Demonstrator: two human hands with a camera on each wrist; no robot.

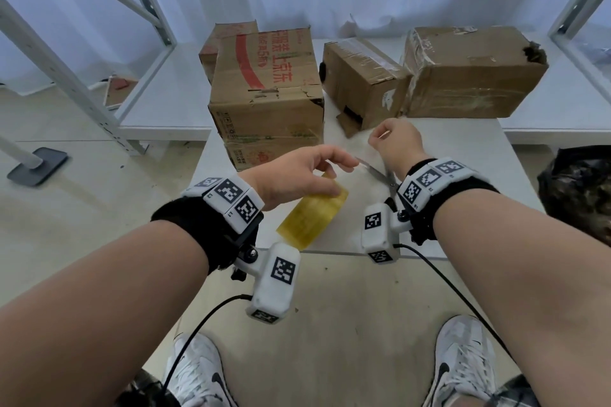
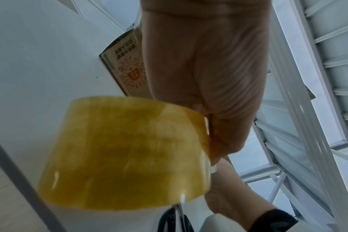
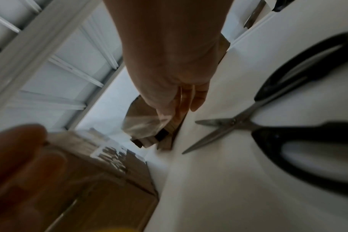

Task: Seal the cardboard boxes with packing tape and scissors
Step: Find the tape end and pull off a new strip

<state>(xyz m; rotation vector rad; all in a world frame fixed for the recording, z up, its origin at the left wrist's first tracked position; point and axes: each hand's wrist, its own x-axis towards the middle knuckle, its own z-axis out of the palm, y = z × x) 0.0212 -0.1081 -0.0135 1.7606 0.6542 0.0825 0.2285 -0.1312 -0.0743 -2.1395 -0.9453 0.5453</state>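
Note:
A yellowish roll of packing tape (image 1: 310, 215) hangs above the near edge of the white table (image 1: 463, 155), held by my left hand (image 1: 317, 172); close up, the roll (image 2: 125, 153) sits against that hand's fingers (image 2: 209, 70). Slightly farther back, my right hand (image 1: 380, 139) pinches the clear tape end (image 3: 147, 125) pulled away from the roll. Black-handled scissors (image 1: 380, 175) lie open on the table under my right wrist, blades (image 3: 213, 130) pointing left. A red-printed cardboard box (image 1: 267, 86) stands just behind my left hand.
Two more worn cardboard boxes (image 1: 360, 79) (image 1: 472, 73) stand at the table's back right. White metal shelving (image 1: 99, 53) flanks the table on both sides. A black bag (image 1: 578, 195) sits at the right. Cables hang from both wrist cameras.

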